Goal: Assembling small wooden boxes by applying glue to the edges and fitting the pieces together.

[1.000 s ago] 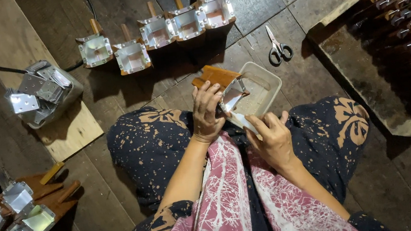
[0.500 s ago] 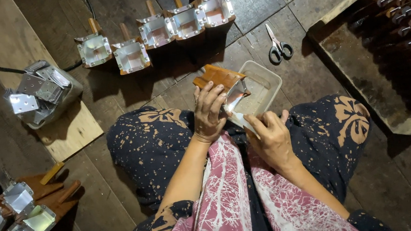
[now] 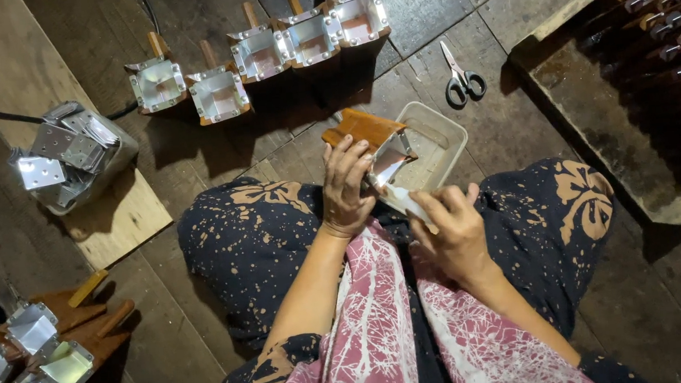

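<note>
Frame centre: left hand grips a brown wooden scoop with shiny metal lining; right hand pinches a pale strip at its mouth.

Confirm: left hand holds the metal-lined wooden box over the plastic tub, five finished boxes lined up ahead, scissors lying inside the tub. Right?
Not quite. The scissors lie on the wooden floor beyond the plastic tub, not inside it; the head view shows this. The rest stands: the left hand holds the metal-lined wooden box over the tub, with five finished boxes lined up ahead.

Single head view, steep downward, close over lap.
</note>
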